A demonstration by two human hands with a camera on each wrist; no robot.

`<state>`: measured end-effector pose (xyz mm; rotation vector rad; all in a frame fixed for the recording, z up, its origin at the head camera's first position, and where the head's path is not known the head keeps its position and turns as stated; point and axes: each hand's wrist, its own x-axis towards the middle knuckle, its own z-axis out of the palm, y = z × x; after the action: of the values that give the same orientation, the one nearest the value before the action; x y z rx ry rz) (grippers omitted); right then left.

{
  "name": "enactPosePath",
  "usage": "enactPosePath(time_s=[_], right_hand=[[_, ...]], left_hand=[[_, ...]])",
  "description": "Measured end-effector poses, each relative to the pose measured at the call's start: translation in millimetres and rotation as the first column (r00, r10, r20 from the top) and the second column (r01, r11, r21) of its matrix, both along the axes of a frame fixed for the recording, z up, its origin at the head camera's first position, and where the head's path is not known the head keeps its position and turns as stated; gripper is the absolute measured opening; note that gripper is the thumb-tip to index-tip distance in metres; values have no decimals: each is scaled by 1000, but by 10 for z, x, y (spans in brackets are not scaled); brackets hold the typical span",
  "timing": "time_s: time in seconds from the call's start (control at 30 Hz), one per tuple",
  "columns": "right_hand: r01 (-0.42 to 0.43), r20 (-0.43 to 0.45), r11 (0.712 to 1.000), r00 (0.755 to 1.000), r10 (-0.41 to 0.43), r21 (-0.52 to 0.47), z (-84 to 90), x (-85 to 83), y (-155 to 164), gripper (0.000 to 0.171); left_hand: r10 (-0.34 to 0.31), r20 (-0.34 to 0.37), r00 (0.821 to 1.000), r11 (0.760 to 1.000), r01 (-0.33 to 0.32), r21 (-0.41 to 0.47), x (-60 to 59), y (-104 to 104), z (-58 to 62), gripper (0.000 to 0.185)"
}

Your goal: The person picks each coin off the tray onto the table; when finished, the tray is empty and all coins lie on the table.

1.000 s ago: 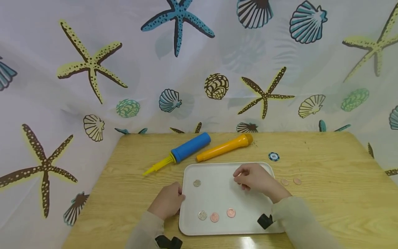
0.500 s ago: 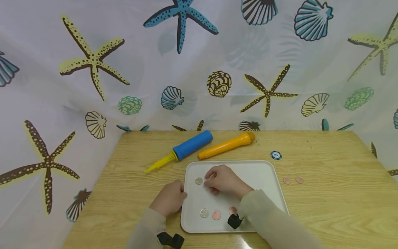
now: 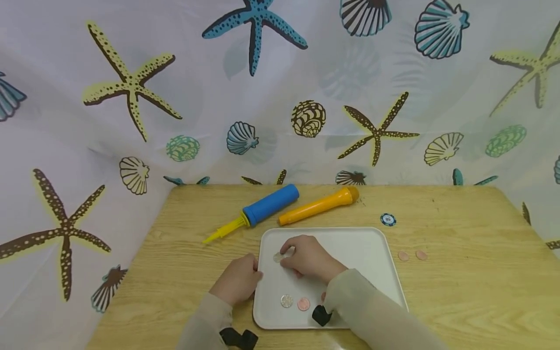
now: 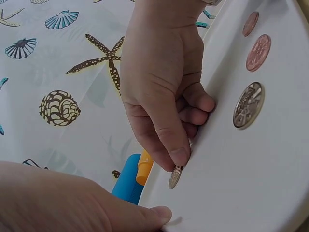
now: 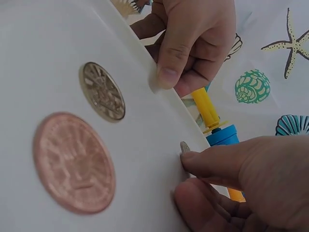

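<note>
The wooden counter (image 3: pixel 459 272) carries the white tray (image 3: pixel 363 253), which sits at its middle toward six o'clock. My left hand (image 3: pixel 238 281) grips the tray's nine o'clock rim, fingers curled over the edge. My right hand (image 3: pixel 306 257) is over the tray's ten o'clock corner, its fingers pinching a silver coin (image 4: pixel 175 177) tilted up on edge. I judge the pinch thin: the coin could slip and roll toward the silver (image 3: pixel 286 301) and copper coin (image 3: pixel 303 304) at six o'clock. My right sleeve hides part of another copper coin there; faces are unreadable.
</note>
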<state>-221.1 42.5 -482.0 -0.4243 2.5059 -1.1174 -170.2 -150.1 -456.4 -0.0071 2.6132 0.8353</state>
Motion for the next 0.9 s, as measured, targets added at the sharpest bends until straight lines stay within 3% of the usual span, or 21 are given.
enactPosePath(time_s=[0.13, 0.37, 0.7, 0.9], right_hand=[[-13, -6, 1000, 1000, 13, 21, 17, -10, -18, 15], [-2, -8, 1000, 1000, 3, 29, 54, 4, -70, 42], [-17, -143, 993, 989, 33, 116, 38, -36, -124, 20], [3, -139, 990, 990, 17, 141, 42, -16, -145, 18]], left_hand=[[2, -4, 1000, 1000, -2, 2, -6, -1, 7, 8], [-11, -15, 1000, 1000, 12, 6, -1, 6, 4, 7], [1, -14, 1000, 1000, -1, 14, -7, -14, 3, 7], [-3, -20, 1000, 1000, 3, 20, 2, 0, 12, 7]])
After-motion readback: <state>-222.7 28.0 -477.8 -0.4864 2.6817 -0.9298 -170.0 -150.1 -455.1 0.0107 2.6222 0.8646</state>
